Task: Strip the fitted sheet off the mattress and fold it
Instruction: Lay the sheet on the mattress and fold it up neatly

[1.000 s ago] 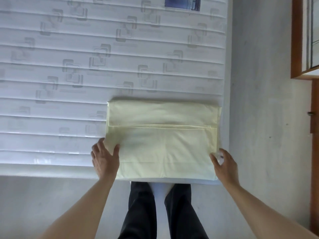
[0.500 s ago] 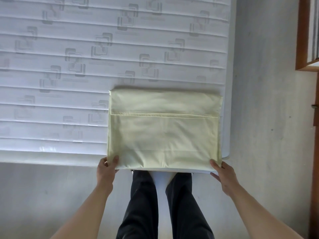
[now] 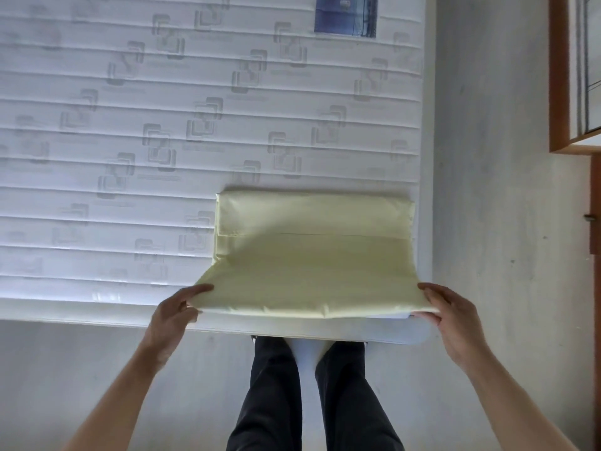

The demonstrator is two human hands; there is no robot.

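On the mattress [image 3: 162, 125], folded sheet [image 3: 312, 255], near corners pinched between fingers [image 3: 201, 289]

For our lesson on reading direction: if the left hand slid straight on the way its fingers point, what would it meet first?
The left hand points right, gripping the folded pale-yellow sheet's near-left corner. It is already in contact with that sheet; further along the edge lies the right hand, though depth is uncertain.

The folded sheet [image 3: 312, 255] is pale yellow-green and plain. The mattress [image 3: 162, 125] is white, quilted in long horizontal bands, with a grey pattern of interlocking squares. Its label [image 3: 346, 14] is blue. The trousers [image 3: 276, 402] are black, the floor [image 3: 504, 222] grey.
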